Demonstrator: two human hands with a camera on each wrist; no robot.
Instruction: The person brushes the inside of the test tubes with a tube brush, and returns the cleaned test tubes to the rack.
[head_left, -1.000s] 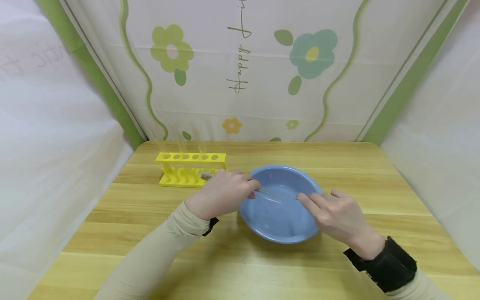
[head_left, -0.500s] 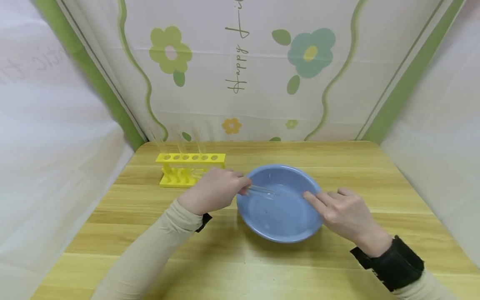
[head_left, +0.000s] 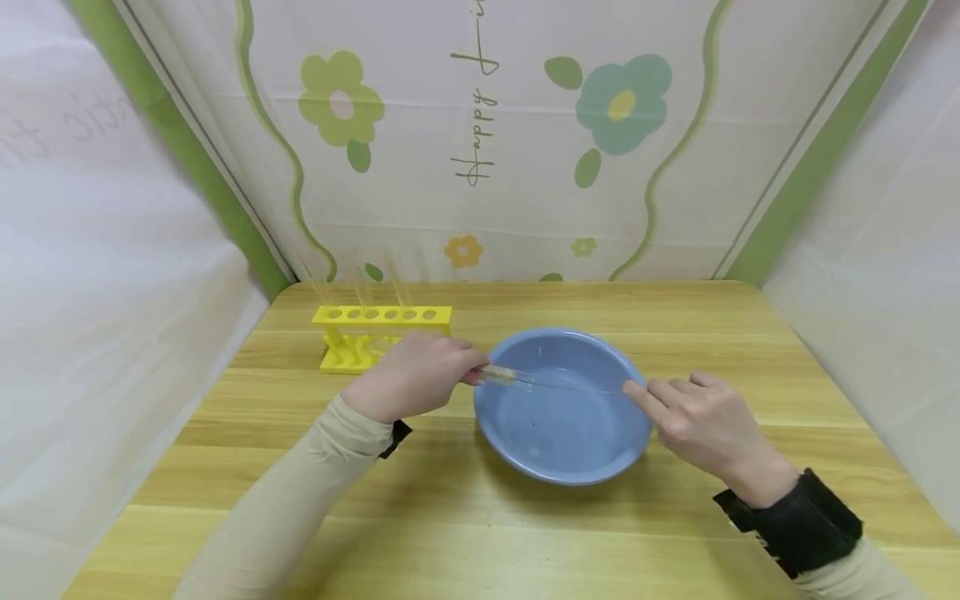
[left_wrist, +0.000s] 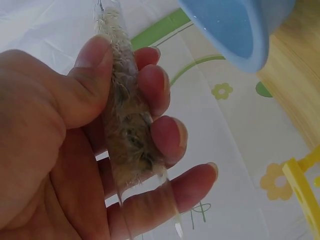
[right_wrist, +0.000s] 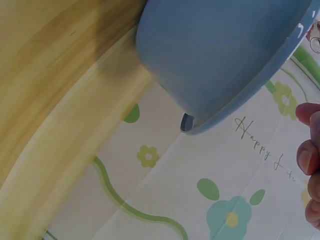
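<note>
Over the blue basin (head_left: pixel 562 479), my left hand (head_left: pixel 420 371) grips a clear glass test tube (left_wrist: pixel 150 215) round its body, thumb on one side and fingers on the other. Inside the tube sits the bristly head of a test tube brush (left_wrist: pixel 132 135), its bristles pressed flat by the glass. The brush's thin wire runs out of the tube mouth to the right, across the basin. My right hand (head_left: pixel 686 421) pinches the far end of that wire near the basin's right rim. In the right wrist view only its fingertips (right_wrist: pixel 305 157) show; the wire's end is hidden by the fingers.
A yellow test tube rack (head_left: pixel 382 315) stands on the wooden table (head_left: pixel 480 533) left of the basin, partly behind my left hand. Several clear test tubes (head_left: pixel 363 287) stand in it. Printed cloth walls (head_left: pixel 517 217) enclose the back and sides.
My hands have drawn apart, left hand leftward and right hand rightward. The brush head has slid along the tube from its far end toward the mouth, and more wire shows.
</note>
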